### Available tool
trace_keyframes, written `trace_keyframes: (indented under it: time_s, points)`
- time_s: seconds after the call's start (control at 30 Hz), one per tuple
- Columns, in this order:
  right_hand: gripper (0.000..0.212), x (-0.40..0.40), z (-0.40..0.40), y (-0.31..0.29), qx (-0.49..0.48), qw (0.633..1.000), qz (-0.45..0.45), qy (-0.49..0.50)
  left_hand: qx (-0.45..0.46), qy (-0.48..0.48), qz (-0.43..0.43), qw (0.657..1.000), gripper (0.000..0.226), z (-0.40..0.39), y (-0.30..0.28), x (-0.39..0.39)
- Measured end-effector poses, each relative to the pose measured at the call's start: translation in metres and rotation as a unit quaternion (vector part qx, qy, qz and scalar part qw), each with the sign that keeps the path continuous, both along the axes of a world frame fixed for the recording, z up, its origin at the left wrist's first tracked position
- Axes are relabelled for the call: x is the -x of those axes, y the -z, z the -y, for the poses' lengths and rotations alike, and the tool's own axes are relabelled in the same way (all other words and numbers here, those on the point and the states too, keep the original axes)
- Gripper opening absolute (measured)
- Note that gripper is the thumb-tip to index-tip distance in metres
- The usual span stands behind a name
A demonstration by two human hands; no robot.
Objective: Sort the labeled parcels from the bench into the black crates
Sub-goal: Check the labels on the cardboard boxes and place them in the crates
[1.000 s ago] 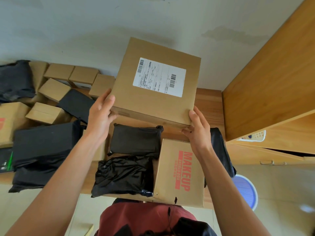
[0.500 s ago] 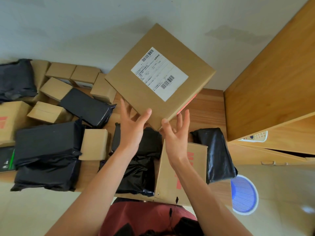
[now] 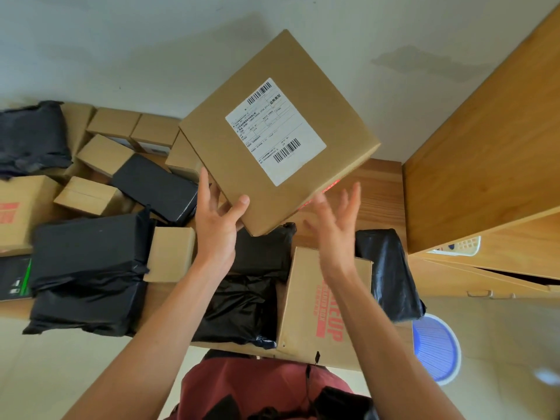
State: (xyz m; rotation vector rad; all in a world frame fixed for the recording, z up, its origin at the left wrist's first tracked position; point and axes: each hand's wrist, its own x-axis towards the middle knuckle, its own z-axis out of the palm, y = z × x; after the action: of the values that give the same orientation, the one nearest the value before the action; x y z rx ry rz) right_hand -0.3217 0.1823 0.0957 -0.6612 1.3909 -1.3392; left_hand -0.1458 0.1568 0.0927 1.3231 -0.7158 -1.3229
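Now | square cardboard parcel (image 3: 272, 140), matte | left hand (image 3: 216, 219) grips corner | right hand (image 3: 336, 219) blurred, seemingly apart

Two hands (image 3: 216, 221); about eleven cardboard boxes (image 3: 278, 131); about six black-wrapped parcels (image 3: 88, 268).

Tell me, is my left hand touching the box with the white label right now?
Touching. The head view shows the left hand with its thumb lying on the labelled face of the box near the lower corner, fingers behind the edge.
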Motion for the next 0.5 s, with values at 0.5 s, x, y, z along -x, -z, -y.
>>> trace_keyframes:
  time_s: [0.5]
  points:
    - [0.032, 0.059, 0.017, 0.0, 0.009, 0.981, -0.19, 0.048, 0.015, 0.052, 0.07, 0.996, 0.075, 0.008, -0.003, -0.019]
